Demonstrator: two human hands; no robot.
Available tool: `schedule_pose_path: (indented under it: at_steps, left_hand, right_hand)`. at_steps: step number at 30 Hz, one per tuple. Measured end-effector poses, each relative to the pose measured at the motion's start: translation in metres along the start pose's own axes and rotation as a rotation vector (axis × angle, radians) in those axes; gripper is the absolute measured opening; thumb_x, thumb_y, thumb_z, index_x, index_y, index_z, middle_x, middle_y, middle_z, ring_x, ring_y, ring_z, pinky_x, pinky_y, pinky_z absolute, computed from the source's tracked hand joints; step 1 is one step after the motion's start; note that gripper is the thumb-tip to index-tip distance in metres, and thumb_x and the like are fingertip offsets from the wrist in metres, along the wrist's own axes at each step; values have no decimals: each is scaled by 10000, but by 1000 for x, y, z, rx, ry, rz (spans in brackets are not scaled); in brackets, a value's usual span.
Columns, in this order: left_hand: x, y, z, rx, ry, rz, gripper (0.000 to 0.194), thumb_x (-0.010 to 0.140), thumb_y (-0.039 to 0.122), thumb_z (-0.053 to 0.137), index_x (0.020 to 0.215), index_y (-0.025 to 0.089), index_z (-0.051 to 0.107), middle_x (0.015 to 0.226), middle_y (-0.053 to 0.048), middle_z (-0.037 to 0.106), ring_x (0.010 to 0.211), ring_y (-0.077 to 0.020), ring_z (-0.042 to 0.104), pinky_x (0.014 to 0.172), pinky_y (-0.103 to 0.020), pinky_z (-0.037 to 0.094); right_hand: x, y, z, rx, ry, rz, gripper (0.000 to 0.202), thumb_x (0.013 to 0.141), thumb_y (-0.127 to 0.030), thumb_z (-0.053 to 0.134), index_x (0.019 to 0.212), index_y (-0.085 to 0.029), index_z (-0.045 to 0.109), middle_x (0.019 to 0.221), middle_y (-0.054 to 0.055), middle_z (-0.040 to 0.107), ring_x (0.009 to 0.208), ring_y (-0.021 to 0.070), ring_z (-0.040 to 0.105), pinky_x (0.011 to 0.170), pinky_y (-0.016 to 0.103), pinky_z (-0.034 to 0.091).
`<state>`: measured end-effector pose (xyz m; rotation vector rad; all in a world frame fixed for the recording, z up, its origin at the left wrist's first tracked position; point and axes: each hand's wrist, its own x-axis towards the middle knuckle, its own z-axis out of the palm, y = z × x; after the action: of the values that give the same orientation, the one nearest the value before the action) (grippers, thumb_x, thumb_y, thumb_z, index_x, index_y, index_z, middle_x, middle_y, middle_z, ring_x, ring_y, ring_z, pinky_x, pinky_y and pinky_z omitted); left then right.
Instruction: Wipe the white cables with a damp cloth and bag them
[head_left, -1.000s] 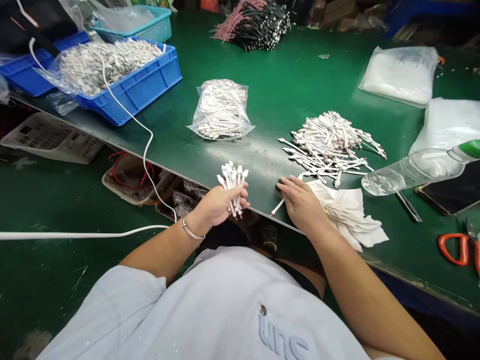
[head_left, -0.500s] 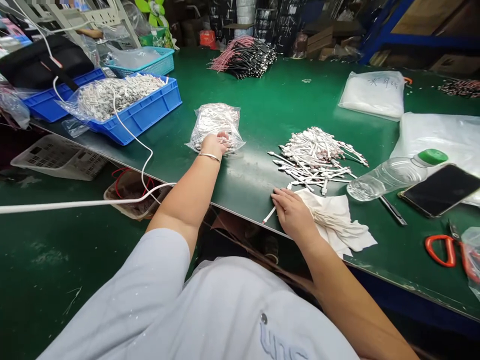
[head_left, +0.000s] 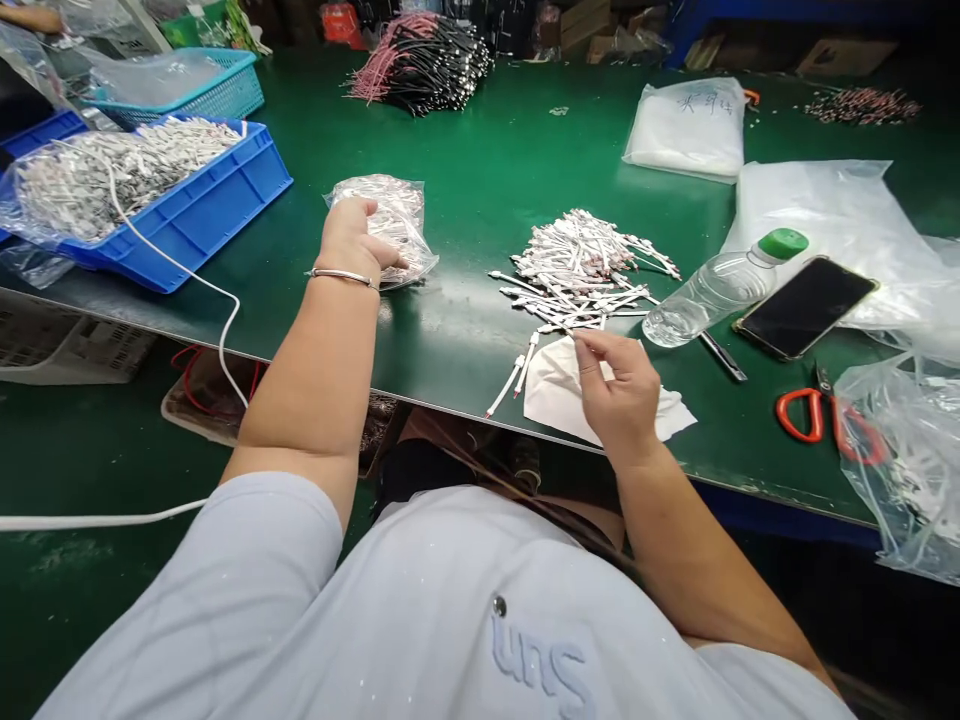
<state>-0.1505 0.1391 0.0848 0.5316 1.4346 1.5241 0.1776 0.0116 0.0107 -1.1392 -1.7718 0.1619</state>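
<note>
My left hand (head_left: pixel 351 240) grips the left side of a clear plastic bag (head_left: pixel 397 215) packed with short white cables. Its thumb lies over the bag, and some fingers are hidden. Above a crumpled white cloth (head_left: pixel 559 385), my right hand (head_left: pixel 621 385) is closed in a pinch at the end of a short white connector cable, mostly hidden by the fingertips. Just beyond is a loose pile of white connector cables (head_left: pixel 574 250). Two single cables (head_left: pixel 510 385) lie left of the cloth by the table edge.
A blue crate (head_left: pixel 217 215) full of white cables stands at left, a white cord hanging over it. To the right are a water bottle (head_left: pixel 712 290), a phone (head_left: pixel 806 305), orange-handled scissors (head_left: pixel 802 415) and plastic bags (head_left: pixel 817 215). Black and pink cables (head_left: pixel 424 65) lie farther back.
My left hand has shifted from the bag's near edge to its left side. My right hand has risen from flat on the table into a pinch. A second loose cable shows near the edge.
</note>
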Motion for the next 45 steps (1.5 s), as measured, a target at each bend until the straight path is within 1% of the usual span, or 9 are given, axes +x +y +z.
schedule_pose_path:
  at_steps: [3,6,7,9,14,22,31,38,45]
  left_hand:
    - [-33,-4,11,87,98,-106,241,803,354,551,1008,227,537,793,-93,522,964,-262,531,753,-388,448]
    - [-86,-38,32,331,-149,229,275,791,355,589,1036,233,570,839,-50,585,935,-184,532,759,-292,410]
    - [-103,-54,38,467,-325,339,304,800,329,575,1088,230,557,891,-32,600,902,-162,539,768,-279,410]
    - [-131,-86,49,595,-482,362,233,683,207,663,912,184,630,829,-22,619,794,-151,546,776,-276,408]
    - [-151,-123,59,1237,-768,609,98,738,150,559,749,169,655,735,-55,613,791,-209,556,760,-293,411]
    - [-142,-116,60,1350,-745,476,105,744,140,510,749,178,609,653,-20,617,624,-160,523,599,-252,378]
    - [-146,-108,59,1396,-709,506,141,685,97,547,787,188,580,746,-35,607,649,-166,496,586,-249,322]
    - [-142,-104,60,1461,-726,395,179,643,103,544,783,192,611,672,-26,637,602,-165,519,548,-250,313]
    - [-151,-76,51,1169,-670,312,133,657,149,600,778,186,561,661,4,581,599,-136,531,542,-228,378]
  right_hand:
    - [0,7,-23,-62,20,34,201,900,-330,511,919,-221,679,935,66,717,872,215,647,811,379,507]
    - [-1,13,-35,-131,-55,28,192,889,-326,522,862,-214,675,895,66,714,867,221,639,796,376,495]
    - [-1,15,-36,-157,-104,11,191,885,-321,524,838,-211,673,879,69,712,864,226,637,805,383,487]
    - [-3,18,-35,-221,-205,-26,191,875,-305,527,810,-199,673,868,81,705,870,243,626,828,406,469]
    - [-14,24,-33,-457,-315,-43,192,837,-323,585,898,-182,702,1005,118,679,962,297,554,809,439,447]
    - [-26,41,-40,-458,-420,23,181,842,-305,596,936,-216,721,1045,99,688,997,307,554,804,454,445]
    - [-26,55,-53,-103,-224,114,31,772,-231,605,760,-216,581,982,86,689,973,248,601,862,414,466]
    - [-22,55,-79,-79,-95,345,327,750,-424,663,558,-215,502,752,35,619,758,199,583,702,354,473]
    - [-29,67,-100,72,3,489,191,762,-388,663,781,-198,677,900,50,668,789,185,617,547,273,449]
